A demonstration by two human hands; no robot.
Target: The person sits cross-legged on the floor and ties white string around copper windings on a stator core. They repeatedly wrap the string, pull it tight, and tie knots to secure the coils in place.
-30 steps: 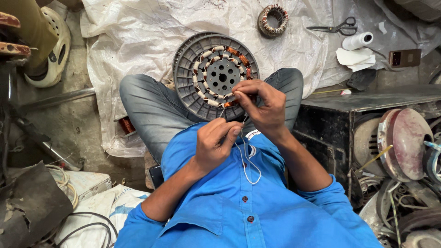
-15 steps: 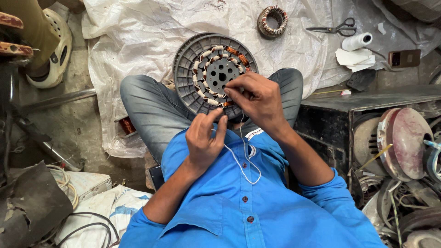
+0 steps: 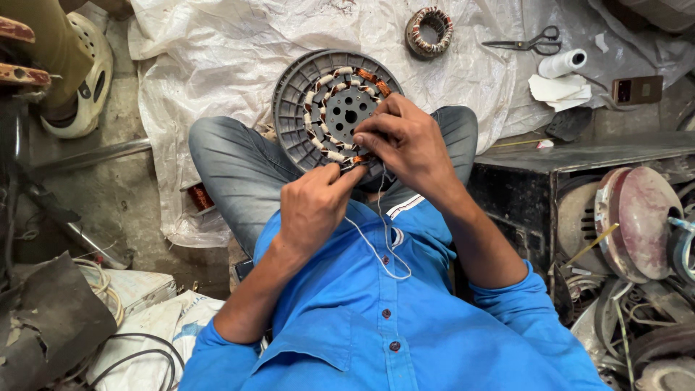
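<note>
We saw a round grey ribbed plastic motor housing (image 3: 297,94) propped on the person's lap, its ring of copper coils partly wrapped in pale tape around a perforated dark hub. We take this housing as our landmark. At its lower right edge the right hand (image 3: 409,141) lay over the rim, fingers curled and pressed together on the windings there, pinching what looked like a thin white thread (image 3: 376,250). Just below the housing the left hand (image 3: 315,206) was closed too, thumb and forefinger nipping the same thread close against the coils; the thread's slack hung in a loose loop down over the blue buttoned shirt (image 3: 362,326). Grey trousers (image 3: 239,170) spread to either side beneath the housing. Behind the housing lay a crinkled white plastic sheet (image 3: 217,51), and on it, up and to the right, 1 smaller wound copper ring (image 3: 429,30). Farther right of that lay black-handled scissors (image 3: 525,42), a white roll of tape (image 3: 563,63) and some folded white paper (image 3: 557,90). Right of the housing stood a dark, grimy metal box (image 3: 550,166), with worn round metal discs (image 3: 641,221) beyond it. Far left of the housing we saw a pale rubber clog (image 3: 87,80) on another person's foot.
</note>
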